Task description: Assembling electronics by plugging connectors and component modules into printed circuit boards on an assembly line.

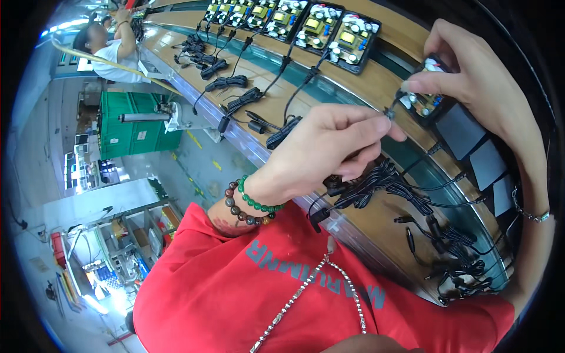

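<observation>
My right hand point(474, 79), reaching in from the right, grips a small circuit board in a black half-case point(428, 101) between thumb and fingers. My left hand point(332, 141), with beaded bracelets at its wrist, is closed in a pinch at a short dark cable end point(389, 110) beside that board. The fingertips partly hide the cable end, so how it sits against the case is hard to see. Beneath my left hand lies a bundle of coiled black cables point(385, 183); whether one leads to the pinched end I cannot tell.
A row of open adapter boards point(354, 40) stands at the far side, their coiled cables point(244, 100) trailing across the bench. Dark flat cases point(465, 130) lie below my right hand, with more cables point(453, 250) nearer. Another person point(112, 56) sits far left, near a green crate point(141, 123).
</observation>
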